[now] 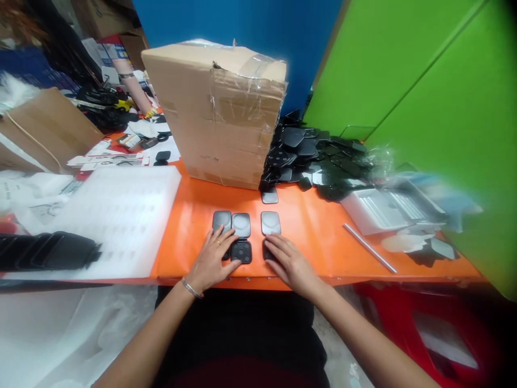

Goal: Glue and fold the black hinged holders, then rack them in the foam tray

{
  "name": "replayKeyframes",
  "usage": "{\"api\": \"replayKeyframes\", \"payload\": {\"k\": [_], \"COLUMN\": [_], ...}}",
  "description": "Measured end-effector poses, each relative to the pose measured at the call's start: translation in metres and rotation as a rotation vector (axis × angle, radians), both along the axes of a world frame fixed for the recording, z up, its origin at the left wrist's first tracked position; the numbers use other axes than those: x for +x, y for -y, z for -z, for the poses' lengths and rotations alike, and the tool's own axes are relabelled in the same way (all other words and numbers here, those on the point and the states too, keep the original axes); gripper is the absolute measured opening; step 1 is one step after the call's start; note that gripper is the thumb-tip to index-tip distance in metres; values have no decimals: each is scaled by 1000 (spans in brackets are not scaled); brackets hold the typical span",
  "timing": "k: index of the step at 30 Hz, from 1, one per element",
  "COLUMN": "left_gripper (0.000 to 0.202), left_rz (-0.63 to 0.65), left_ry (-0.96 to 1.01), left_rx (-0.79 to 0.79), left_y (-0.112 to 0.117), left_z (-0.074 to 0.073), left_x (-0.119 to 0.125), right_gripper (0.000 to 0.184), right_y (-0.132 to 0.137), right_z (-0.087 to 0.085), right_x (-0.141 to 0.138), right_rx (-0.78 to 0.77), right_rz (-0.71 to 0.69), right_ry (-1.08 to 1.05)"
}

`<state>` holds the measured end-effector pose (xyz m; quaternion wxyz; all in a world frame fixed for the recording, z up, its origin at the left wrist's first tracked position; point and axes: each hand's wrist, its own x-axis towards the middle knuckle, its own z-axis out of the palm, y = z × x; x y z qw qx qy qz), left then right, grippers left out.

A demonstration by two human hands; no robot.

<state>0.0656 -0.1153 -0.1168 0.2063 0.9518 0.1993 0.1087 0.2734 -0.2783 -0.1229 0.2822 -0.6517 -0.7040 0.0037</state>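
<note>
Three black hinged square cases lie unfolded on the orange tabletop, their upper halves marked with a faint ring. My left hand is spread over the left case. Its thumb touches the lower half of the middle case, where several small dark discs show. A short gap separates these two from the right case. My right hand has its fingers over that case's lower half and its thumb at the near edge, gripping it. My fingers partly hide both outer lower halves.
A loose black square plate lies beyond the right case. A tall cardboard box stands behind, beside a heap of black plates. White foam is at left; a metal rod and a grey tray are right.
</note>
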Motion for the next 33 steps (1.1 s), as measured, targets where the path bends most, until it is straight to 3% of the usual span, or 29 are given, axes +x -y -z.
{"api": "replayKeyframes", "payload": {"k": [5,10,15,19,22,25,29,31,33], "left_gripper": [58,57,54,58,56,56,55,53,52], "left_rz": [7,23,51,45,39,64,82,76,73], "left_ry": [-12,19,12,38,86,75,32,34,45], "left_rx": [2,34,101,189,253,276,267,263,259], "left_y": [-3,-1,-7,-1,14,28,36,36,35], "left_z": [1,6,9,3,-4,-5,5,8,9], "left_x": [-3,-5,-10,-1,16,32,37,36,35], "right_gripper": [67,62,50,37,30,33,59,58,53], "right_y": [-11,-24,-32,-51,-85,-128,-170,-180,-184], "right_z": [11,20,10,-11,-35,-59,-81,-88,-94], "right_x": [16,-17,-32,7,53,95,132,143,148], "right_rx": [-107,-76,-99,-11,174,249,-51,-191,-234], "right_rz": [66,73,146,157,328,496,418,332,288], "right_ry": [-39,-4,59,-100,-154,-27,213,316,377]}}
